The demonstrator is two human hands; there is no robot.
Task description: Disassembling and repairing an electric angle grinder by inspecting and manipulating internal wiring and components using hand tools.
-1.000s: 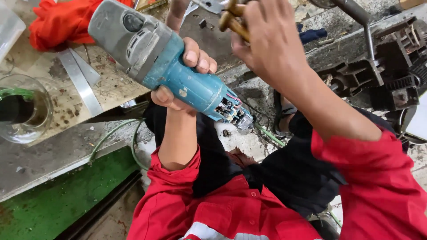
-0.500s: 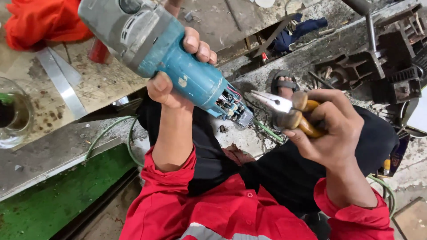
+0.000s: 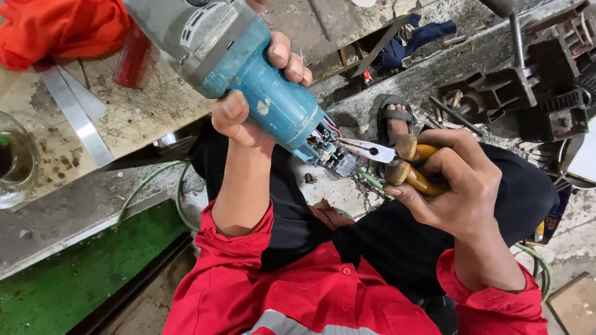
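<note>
My left hand [image 3: 254,99] grips a teal and grey angle grinder [image 3: 239,68] around its body, held up in front of me. The grinder's rear end is open, showing wires and small parts [image 3: 326,149]. My right hand [image 3: 450,180] holds yellow-handled needle-nose pliers [image 3: 397,161], the metal jaws pointing left and reaching into the exposed wiring at the grinder's rear. I am seated, wearing a red shirt and dark trousers.
A worn wooden bench [image 3: 93,136] at the left carries metal strips [image 3: 74,115], a glass bowl [image 3: 15,161] and an orange cloth [image 3: 56,28]. Dark metal machine parts [image 3: 528,87] lie at the upper right. A sandalled foot [image 3: 394,121] rests on the concrete floor. A green hose [image 3: 155,186] runs below.
My right hand came down from above with the pliers and brought the jaws to the grinder's open rear end. The grinder has tilted slightly higher in my left hand.
</note>
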